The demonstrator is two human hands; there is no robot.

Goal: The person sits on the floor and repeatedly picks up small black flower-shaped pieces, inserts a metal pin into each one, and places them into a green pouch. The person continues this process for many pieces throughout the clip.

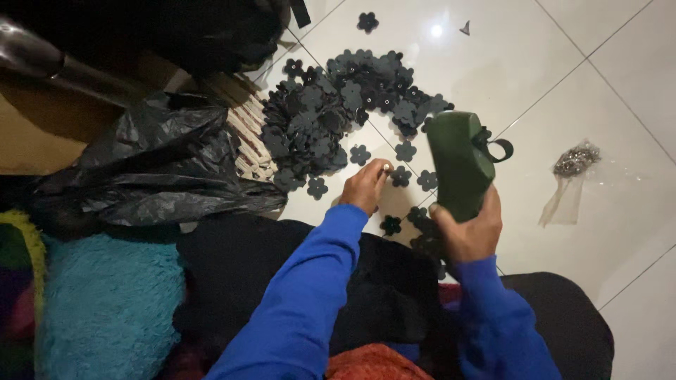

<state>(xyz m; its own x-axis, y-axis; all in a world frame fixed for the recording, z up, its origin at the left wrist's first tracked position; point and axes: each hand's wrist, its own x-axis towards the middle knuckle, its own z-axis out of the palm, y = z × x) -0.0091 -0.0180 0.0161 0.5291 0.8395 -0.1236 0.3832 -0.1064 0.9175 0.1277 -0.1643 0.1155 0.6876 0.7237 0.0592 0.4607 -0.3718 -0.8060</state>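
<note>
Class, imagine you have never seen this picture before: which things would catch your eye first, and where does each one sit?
First, the big heap of dark flower-shaped cutouts spread over the white tiled floor at top centre. Next, the dark green shoe gripped from below by the right hand at centre right, while the left hand reaches its fingers towards loose flowers beside the heap. A crumpled black plastic bag lies at the left.
</note>
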